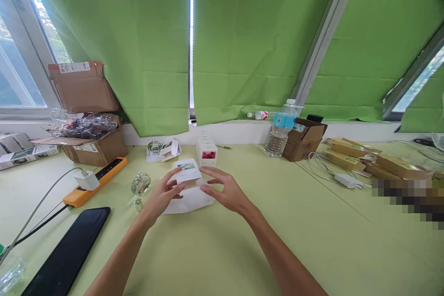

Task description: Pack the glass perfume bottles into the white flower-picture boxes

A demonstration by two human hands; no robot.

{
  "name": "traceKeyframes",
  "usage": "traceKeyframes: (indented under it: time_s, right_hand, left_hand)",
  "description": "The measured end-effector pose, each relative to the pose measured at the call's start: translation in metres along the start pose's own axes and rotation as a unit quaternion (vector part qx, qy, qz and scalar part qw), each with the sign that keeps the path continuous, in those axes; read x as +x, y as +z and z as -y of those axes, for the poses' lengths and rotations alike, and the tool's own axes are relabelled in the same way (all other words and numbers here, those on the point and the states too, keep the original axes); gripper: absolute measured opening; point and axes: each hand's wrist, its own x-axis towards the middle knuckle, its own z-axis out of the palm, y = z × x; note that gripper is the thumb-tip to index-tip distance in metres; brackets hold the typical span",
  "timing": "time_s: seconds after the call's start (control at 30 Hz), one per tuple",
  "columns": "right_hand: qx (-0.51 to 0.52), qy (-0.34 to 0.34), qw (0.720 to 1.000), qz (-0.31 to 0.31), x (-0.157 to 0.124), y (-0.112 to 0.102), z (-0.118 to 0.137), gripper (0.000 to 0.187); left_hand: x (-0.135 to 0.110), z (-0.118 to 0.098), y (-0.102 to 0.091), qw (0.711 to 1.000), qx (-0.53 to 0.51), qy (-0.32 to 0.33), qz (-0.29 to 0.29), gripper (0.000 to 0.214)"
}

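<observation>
Cupping a small white carton (188, 172) between them, the left hand (161, 196) and right hand (225, 190) form a loose, half-open grip. The left fingers (174, 183) curve against the carton's lower left side, while the right fingers (210, 175) reach to its right edge, touching it or just beside it; how firmly either hand has hold, I cannot tell. The carton shows a small picture on its front and sits tilted over a white paper sheet (189, 201).

Just left of the left hand stand a faceted glass perfume bottle (140, 183) and a small glass stopper (138, 205). Ahead lie a round glass bottle (154, 147) and an opened white carton (169, 149) on paper, beside a row of white boxes with a red picture (208, 152).

Farther left on the tabletop (243, 240) are an orange power strip (93, 181) with a white plug adapter (86, 179), a black phone (65, 254) and a cardboard box (95, 147). To the right are a water bottle (280, 129), a small cardboard carton (303, 138) and a heap of tan boxes (360, 159). Green blinds (104, 41) cover the windows behind.
</observation>
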Motion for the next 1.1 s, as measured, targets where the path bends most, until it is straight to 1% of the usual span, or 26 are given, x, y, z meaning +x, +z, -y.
traceKeyframes:
  time_s: [0.07,0.2,0.37,0.53,0.6,0.73,0.87,1.0,1.1]
  right_hand:
    - [-0.022,-0.029,0.999,0.003,-0.001,0.001,0.001,0.044]
    - [-0.049,-0.068,0.996,-0.009,0.0,0.006,-0.005,0.027]
    - [-0.034,-0.087,0.994,-0.048,0.001,0.012,-0.007,0.03]
    - [-0.04,-0.106,0.99,-0.087,0.002,0.014,-0.01,0.025]
    - [-0.041,-0.109,0.989,-0.093,0.002,0.014,-0.012,0.025]
    - [-0.044,-0.102,0.99,-0.081,0.002,0.014,-0.013,0.024]
    - [-0.072,-0.106,0.99,-0.064,-0.002,0.012,-0.01,0.023]
    - [-0.107,-0.126,0.985,-0.052,-0.014,0.006,-0.006,0.023]
    - [-0.123,-0.141,0.981,-0.056,-0.024,0.001,-0.004,0.025]
  left_hand:
    - [0.0,0.001,0.0,1.0,-0.012,-0.002,-0.003,0.068]
    - [0.0,0.0,0.0,0.999,-0.037,-0.008,0.001,0.066]
    - [-0.001,0.0,0.001,0.999,-0.044,-0.016,0.013,0.066]
    - [-0.001,0.003,0.001,0.997,-0.07,-0.002,0.027,0.064]
    - [-0.001,0.005,0.001,0.996,-0.081,0.001,0.027,0.064]
    - [-0.001,0.004,0.001,0.994,-0.1,-0.009,0.035,0.067]
    - [-0.005,-0.001,0.002,0.992,-0.119,-0.003,0.05,0.063]
    - [-0.011,-0.007,0.006,0.988,-0.134,0.007,0.073,0.06]
    - [-0.014,-0.009,0.01,0.985,-0.143,0.005,0.099,0.056]
